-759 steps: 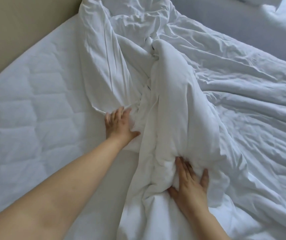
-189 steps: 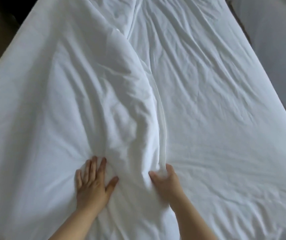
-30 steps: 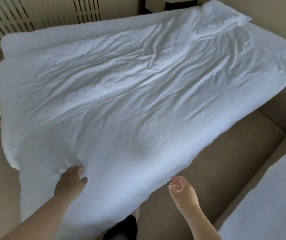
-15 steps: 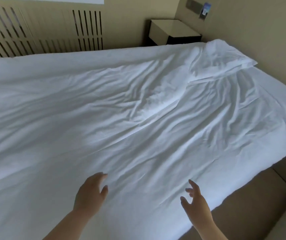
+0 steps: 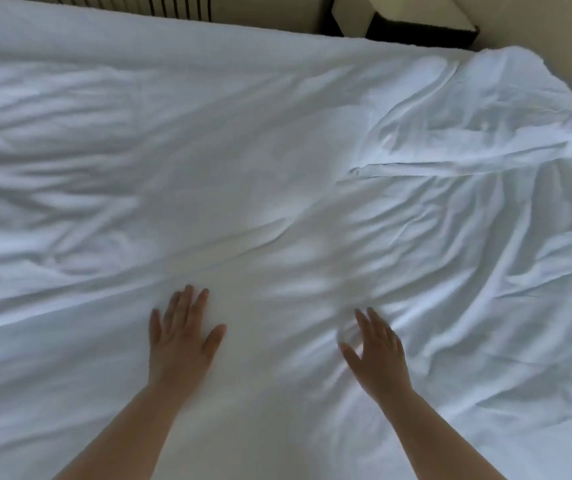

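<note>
Head camera looks down across a bed, and the white cover (image 5: 277,188) fills almost the whole picture, spread from the near edge right up to the far side. Both bare forearms come in from the bottom.

The left hand (image 5: 182,337) lies palm down on the cover, fingers straight and fanned apart, thumb stuck out to the side, holding nothing. The right hand (image 5: 376,351) is near it on the same stretch of cloth, with a clear gap between the two. Its fingers are straight, its thumb is out wide, and it grips nothing. It's a touch blurred, so I can't say whether the whole palm is down or only the fingertips, but small creases bunch up right at its fingers.

Cloth around the left hand looks smooth. Long shallow wrinkles run across the left half, and sharper ones fan out on the right. Up at the far right a folded-over layer (image 5: 478,109) of the cover lies on top, its straight edge running sideways.

Beyond the bed there's a slatted panel (image 5: 173,6) at the top edge, a pale-topped nightstand (image 5: 412,10) in the corner, and a beige wall (image 5: 561,36) on the right.
</note>
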`<control>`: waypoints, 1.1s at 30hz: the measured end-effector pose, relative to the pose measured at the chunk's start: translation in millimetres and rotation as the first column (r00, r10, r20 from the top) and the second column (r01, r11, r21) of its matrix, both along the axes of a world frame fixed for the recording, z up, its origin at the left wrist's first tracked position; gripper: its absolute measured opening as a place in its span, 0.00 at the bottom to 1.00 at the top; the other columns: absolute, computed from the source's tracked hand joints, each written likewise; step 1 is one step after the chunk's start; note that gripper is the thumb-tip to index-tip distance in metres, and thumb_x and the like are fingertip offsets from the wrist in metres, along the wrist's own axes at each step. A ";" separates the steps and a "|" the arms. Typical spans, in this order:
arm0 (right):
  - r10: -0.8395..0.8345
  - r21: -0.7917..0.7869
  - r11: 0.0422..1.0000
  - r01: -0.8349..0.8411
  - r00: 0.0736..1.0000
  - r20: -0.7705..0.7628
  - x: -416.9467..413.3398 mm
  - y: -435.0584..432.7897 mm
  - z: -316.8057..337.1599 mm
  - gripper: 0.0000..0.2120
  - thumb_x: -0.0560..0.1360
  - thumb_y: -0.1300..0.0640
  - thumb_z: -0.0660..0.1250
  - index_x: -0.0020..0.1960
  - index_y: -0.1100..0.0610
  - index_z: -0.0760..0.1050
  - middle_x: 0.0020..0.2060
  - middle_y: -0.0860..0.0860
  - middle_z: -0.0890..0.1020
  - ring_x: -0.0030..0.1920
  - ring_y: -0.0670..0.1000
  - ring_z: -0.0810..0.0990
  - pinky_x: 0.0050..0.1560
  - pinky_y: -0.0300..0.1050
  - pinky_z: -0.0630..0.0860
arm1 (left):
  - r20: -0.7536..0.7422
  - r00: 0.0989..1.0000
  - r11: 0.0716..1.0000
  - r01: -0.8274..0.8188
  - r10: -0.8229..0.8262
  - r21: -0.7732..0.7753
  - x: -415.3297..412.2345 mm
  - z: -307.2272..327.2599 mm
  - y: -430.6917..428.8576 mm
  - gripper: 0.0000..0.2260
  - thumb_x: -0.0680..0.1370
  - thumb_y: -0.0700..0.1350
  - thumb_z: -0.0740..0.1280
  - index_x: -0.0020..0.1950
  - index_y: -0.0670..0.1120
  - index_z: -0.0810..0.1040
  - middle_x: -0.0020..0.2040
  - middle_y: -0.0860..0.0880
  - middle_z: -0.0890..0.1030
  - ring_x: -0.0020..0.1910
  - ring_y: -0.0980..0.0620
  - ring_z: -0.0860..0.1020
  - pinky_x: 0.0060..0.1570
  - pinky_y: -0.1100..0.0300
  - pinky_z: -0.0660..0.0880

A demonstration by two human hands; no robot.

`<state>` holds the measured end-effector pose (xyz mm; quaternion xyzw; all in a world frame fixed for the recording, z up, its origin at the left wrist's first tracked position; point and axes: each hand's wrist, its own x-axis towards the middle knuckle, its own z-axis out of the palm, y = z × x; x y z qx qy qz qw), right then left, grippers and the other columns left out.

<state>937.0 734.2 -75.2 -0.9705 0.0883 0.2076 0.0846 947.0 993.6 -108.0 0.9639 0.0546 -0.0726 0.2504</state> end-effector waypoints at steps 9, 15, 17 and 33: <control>0.176 -0.096 0.984 -0.151 0.907 0.383 207.9 -114.2 -33.2 0.27 0.78 0.48 0.57 0.74 0.56 0.58 0.75 0.54 0.56 0.74 0.53 0.55 0.72 0.42 0.49 | 0.009 0.999 0.989 0.035 -0.036 0.144 70.6 -72.0 -83.8 0.29 0.78 0.63 0.39 0.70 0.50 0.62 0.65 0.38 0.73 0.66 0.43 0.60 0.71 0.57 0.38; 0.285 -0.241 0.952 -0.187 0.827 0.484 339.5 -120.6 -60.6 0.26 0.77 0.57 0.59 0.73 0.59 0.57 0.74 0.56 0.59 0.73 0.56 0.58 0.72 0.47 0.51 | 0.265 0.963 0.975 -0.018 -0.043 0.222 83.7 -102.6 -82.6 0.24 0.78 0.63 0.43 0.74 0.61 0.48 0.65 0.36 0.68 0.65 0.37 0.62 0.68 0.39 0.54; 0.320 -0.294 0.935 -0.197 0.826 0.465 360.4 -117.5 -70.1 0.25 0.77 0.59 0.58 0.73 0.60 0.58 0.72 0.58 0.62 0.72 0.58 0.59 0.73 0.50 0.49 | 0.285 0.956 0.969 -0.003 -0.070 0.248 83.8 -108.6 -80.1 0.24 0.78 0.62 0.44 0.74 0.61 0.49 0.66 0.36 0.66 0.65 0.36 0.61 0.60 0.30 0.63; 0.150 -0.144 0.985 -0.092 0.867 0.475 200.8 -207.1 -53.6 0.19 0.66 0.62 0.52 0.44 0.71 0.77 0.38 0.68 0.81 0.38 0.68 0.80 0.38 0.56 0.78 | 0.247 0.968 0.951 -0.030 -0.049 0.307 84.1 -101.0 -81.4 0.25 0.78 0.62 0.41 0.74 0.57 0.52 0.62 0.36 0.69 0.61 0.38 0.64 0.72 0.55 0.40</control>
